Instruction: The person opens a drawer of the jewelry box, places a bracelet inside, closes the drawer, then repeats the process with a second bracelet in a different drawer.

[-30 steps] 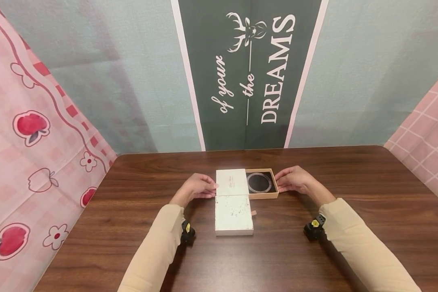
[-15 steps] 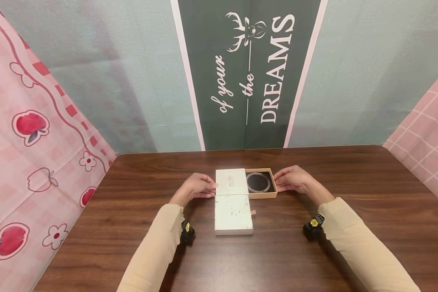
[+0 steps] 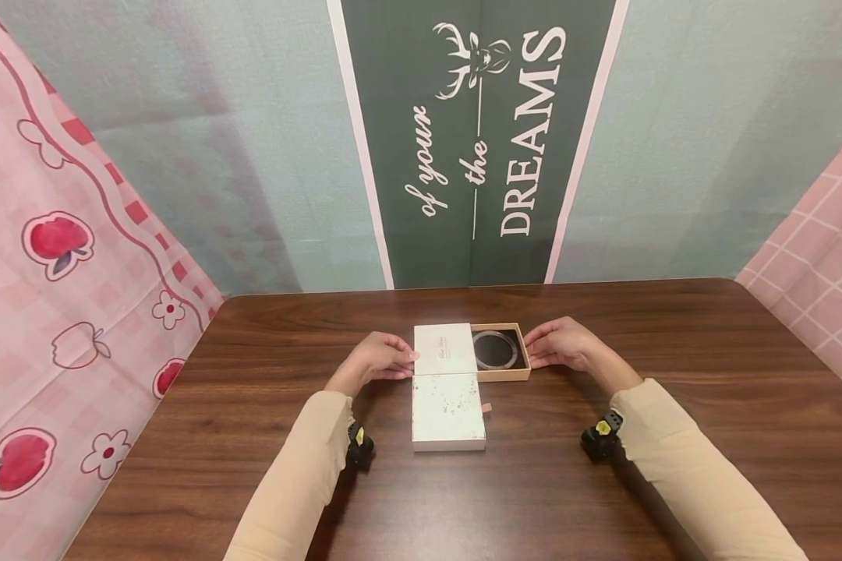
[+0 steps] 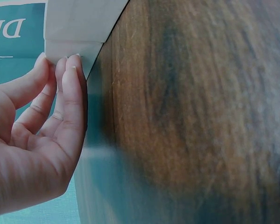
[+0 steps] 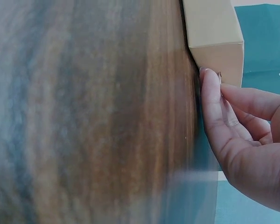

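A white slide-out gift box lies on the table with its tan drawer partly out to the right. In the drawer, a clear ring-shaped bangle rests on black padding. My left hand holds the sleeve's left end, thumb at its upper edge and fingers against the end face in the left wrist view. My right hand is at the drawer's outer end; in the right wrist view, thumb and fingertips come together there around a small tab, largely hidden.
A second white box with speckled print adjoins the first on its near side, its small ribbon tab sticking out to the right. Both stand on a brown wooden table. Fabric hangings surround the table's back and sides.
The drawer has slid slightly left into its sleeve, and the right hand has moved left with it. The left hand stays at the sleeve's end.
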A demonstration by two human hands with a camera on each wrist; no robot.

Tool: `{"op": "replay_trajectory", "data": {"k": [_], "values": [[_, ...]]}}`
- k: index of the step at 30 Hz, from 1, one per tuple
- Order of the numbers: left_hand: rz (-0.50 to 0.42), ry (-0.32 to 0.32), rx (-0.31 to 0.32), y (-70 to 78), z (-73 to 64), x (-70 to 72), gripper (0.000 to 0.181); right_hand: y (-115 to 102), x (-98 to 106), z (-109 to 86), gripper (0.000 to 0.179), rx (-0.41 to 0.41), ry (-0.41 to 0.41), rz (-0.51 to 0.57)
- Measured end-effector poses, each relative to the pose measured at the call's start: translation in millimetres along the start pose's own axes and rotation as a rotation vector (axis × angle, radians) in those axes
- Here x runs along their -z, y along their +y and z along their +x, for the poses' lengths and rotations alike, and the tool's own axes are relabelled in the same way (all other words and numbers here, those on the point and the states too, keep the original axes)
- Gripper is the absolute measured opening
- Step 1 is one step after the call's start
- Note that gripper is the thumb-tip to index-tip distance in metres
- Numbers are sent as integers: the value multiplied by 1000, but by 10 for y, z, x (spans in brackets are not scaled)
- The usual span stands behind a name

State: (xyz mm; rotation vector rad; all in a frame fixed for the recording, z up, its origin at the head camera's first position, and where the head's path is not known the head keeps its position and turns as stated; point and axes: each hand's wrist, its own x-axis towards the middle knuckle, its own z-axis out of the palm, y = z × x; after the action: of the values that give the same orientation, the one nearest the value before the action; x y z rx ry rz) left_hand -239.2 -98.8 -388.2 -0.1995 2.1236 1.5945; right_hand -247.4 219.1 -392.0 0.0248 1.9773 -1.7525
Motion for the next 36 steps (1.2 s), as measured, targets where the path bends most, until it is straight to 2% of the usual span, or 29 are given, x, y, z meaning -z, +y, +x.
{"op": "replay_trajectory", "data": {"k": [8,36], "values": [[-24,-16,-2,-2,-11,-8,15,8,-41,31,25,5,-2,5],[-21,-14,-4,8,-14,-2,16,-37,-196,83,27,16,-22,-19]]}}
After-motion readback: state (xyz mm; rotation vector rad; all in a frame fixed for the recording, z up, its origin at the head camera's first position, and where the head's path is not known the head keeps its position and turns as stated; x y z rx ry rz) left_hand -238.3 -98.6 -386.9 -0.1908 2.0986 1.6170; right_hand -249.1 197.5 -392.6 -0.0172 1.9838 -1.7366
